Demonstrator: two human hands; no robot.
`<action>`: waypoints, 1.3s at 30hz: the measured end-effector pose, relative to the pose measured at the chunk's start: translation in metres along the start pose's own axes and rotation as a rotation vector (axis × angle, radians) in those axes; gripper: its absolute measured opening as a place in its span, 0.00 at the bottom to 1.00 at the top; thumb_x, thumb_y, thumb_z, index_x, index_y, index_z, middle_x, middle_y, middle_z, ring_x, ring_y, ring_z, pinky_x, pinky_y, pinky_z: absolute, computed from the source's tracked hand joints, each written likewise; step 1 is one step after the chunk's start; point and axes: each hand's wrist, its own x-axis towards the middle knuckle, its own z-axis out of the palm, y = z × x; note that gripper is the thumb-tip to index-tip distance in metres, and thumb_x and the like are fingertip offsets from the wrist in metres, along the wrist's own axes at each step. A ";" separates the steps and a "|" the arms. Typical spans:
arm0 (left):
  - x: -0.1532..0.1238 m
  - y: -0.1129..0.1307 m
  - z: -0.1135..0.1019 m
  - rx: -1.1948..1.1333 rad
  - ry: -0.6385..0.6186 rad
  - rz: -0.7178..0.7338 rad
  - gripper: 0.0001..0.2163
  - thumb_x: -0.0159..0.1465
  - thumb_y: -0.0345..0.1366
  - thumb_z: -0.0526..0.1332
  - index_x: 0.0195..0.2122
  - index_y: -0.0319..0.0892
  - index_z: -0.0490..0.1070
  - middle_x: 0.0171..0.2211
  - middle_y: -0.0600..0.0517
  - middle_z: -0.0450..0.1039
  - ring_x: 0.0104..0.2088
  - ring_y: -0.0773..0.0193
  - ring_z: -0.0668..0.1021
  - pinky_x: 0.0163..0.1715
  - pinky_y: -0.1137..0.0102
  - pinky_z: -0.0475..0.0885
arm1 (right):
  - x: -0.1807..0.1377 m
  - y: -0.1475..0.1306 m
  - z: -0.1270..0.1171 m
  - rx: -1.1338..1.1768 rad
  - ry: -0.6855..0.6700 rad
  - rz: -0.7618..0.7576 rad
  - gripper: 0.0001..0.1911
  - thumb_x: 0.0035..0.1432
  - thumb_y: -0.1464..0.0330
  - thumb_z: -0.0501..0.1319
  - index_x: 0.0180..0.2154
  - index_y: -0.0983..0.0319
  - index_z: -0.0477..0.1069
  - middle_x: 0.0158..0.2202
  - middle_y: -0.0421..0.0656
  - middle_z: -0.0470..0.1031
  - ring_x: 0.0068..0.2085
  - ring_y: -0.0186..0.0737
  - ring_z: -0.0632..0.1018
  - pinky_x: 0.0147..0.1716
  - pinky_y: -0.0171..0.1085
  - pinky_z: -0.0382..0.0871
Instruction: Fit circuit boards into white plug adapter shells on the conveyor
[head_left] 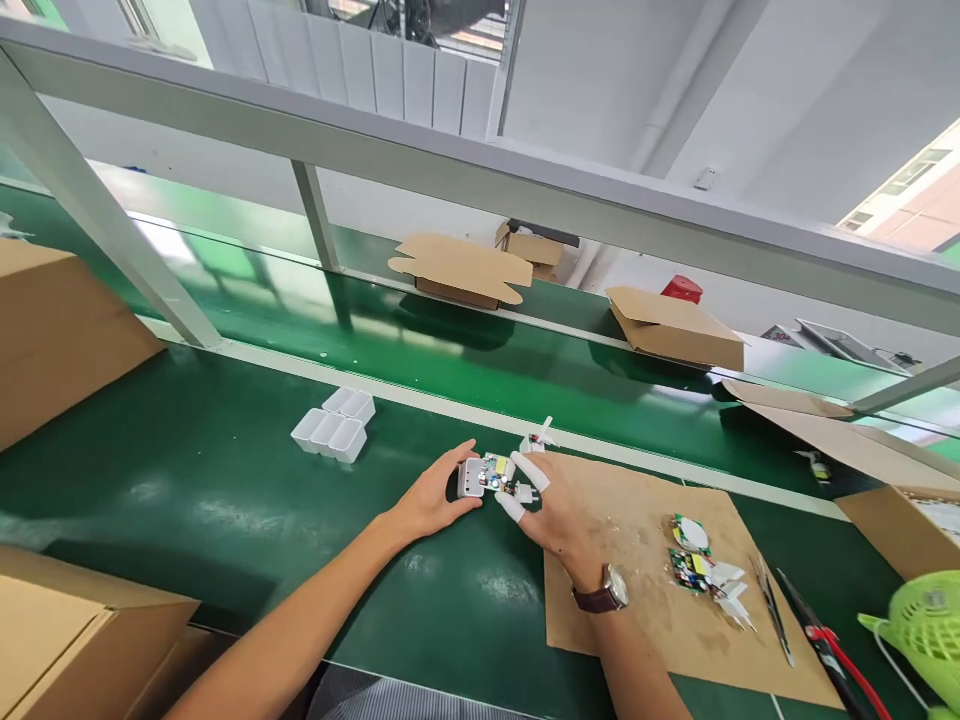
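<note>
My left hand (pixel 435 496) is closed around a small white plastic housing (pixel 471 479), thumb below and fingers above. At the housing's right side is a small circuit board (pixel 496 471) with a yellow component, partly inside or against it; I cannot tell which. My right hand (pixel 551 505), with white covers on thumb and fingertip, pinches the board's right end, where a white plug part (pixel 525 493) shows. Just beyond the right hand sits another small white part (pixel 534 442) with upright pieces. A watch is on my right wrist.
A cardboard sheet (pixel 615 590) carries circuit boards (pixel 690 570), tweezers (pixel 772 610) and red-handled pliers (pixel 832 650). White plastic housings (pixel 330 430) stand at left. A green fan (pixel 926 625) is at right. Cardboard boxes (pixel 60 345) flank the green bench; a conveyor (pixel 360 340) runs behind.
</note>
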 end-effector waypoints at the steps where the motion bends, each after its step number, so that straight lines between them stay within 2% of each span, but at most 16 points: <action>1: 0.000 0.000 -0.001 0.001 0.011 0.021 0.42 0.60 0.31 0.70 0.71 0.52 0.50 0.60 0.45 0.73 0.58 0.52 0.78 0.61 0.51 0.74 | -0.001 -0.002 0.004 0.000 0.008 0.004 0.30 0.65 0.69 0.63 0.66 0.56 0.59 0.50 0.51 0.76 0.53 0.53 0.78 0.52 0.58 0.77; 8: 0.003 0.008 -0.003 0.073 -0.009 0.088 0.39 0.64 0.30 0.67 0.71 0.53 0.50 0.62 0.45 0.72 0.62 0.53 0.75 0.61 0.53 0.73 | -0.017 -0.013 0.009 -0.097 0.027 -0.045 0.37 0.67 0.72 0.61 0.72 0.56 0.50 0.55 0.53 0.75 0.57 0.55 0.75 0.54 0.58 0.77; 14: 0.003 0.006 0.000 0.111 0.002 0.161 0.35 0.67 0.31 0.65 0.72 0.52 0.49 0.62 0.44 0.72 0.62 0.53 0.75 0.62 0.51 0.72 | -0.019 -0.012 0.010 -0.159 0.012 -0.055 0.39 0.67 0.74 0.59 0.74 0.60 0.45 0.55 0.54 0.76 0.57 0.56 0.75 0.53 0.57 0.78; 18: 0.003 0.005 0.001 0.127 -0.006 0.178 0.35 0.67 0.31 0.64 0.72 0.52 0.49 0.62 0.44 0.71 0.62 0.53 0.74 0.62 0.51 0.72 | -0.019 -0.013 0.009 -0.155 -0.005 -0.037 0.38 0.68 0.73 0.57 0.74 0.60 0.45 0.56 0.55 0.76 0.56 0.56 0.76 0.53 0.57 0.78; 33: 0.003 0.008 0.001 0.162 0.007 0.232 0.34 0.68 0.34 0.64 0.72 0.53 0.50 0.61 0.43 0.72 0.62 0.52 0.74 0.61 0.50 0.72 | -0.019 -0.014 0.009 -0.180 -0.025 -0.062 0.41 0.66 0.74 0.59 0.74 0.61 0.42 0.57 0.55 0.75 0.56 0.57 0.75 0.54 0.58 0.77; 39: 0.003 0.008 0.001 0.175 -0.015 0.196 0.34 0.68 0.33 0.64 0.72 0.52 0.50 0.61 0.43 0.72 0.62 0.50 0.74 0.61 0.48 0.71 | -0.018 -0.016 0.006 -0.161 -0.042 -0.040 0.38 0.68 0.73 0.56 0.74 0.61 0.45 0.56 0.55 0.76 0.57 0.57 0.76 0.55 0.59 0.76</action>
